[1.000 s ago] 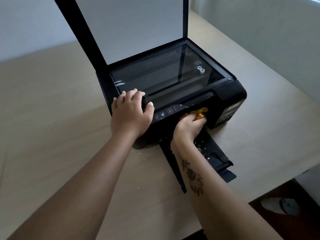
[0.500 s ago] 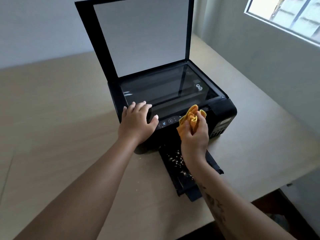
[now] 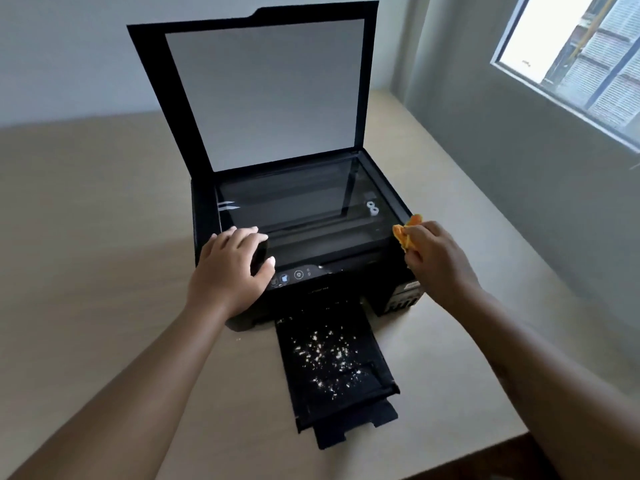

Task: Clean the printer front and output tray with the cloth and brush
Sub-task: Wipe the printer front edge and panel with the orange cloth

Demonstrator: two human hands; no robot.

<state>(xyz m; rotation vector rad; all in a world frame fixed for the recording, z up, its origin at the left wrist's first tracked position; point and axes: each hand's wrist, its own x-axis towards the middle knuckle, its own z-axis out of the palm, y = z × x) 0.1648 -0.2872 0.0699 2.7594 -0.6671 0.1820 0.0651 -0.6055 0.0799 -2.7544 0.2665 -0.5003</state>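
Left hand (image 3: 228, 275), mid-frame: fingers curled over printer (image 3: 346, 282) front-left corner, bracing. Right hand (image 3: 440, 265), right of center: fingers pinch bunched orange cloth (image 3: 403, 235) beside printer's top right edge. Cloth soft, light. Output tray (image 3: 301, 403), lower center, crumb-strewn; likely thin, flexes: wipe gently.
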